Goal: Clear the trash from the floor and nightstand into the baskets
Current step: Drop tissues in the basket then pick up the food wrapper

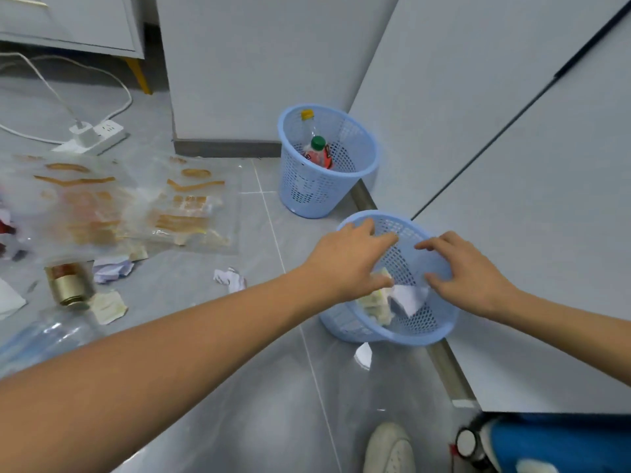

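Both hands hover spread and empty over the near basket (392, 331), left hand (348, 261), right hand (467, 274); paper (408, 297) lies inside; brushing its rim could tip it; wads (230, 279) remain on the floor (273, 404).

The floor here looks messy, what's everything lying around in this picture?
Baskets: two, light blue; far basket by the wall, near basket under the hands.
Bottles: two, yellow and green caps, in the far one.
Paper scraps: white, in the near one.
Crumpled paper: white, on floor.
Plastic bags: clear, orange print, floor left.
Jar: one, gold lid, lying left.
Power strip: white, far left.
Shoe: white, bottom.
Left hand, right hand: open above the near basket.
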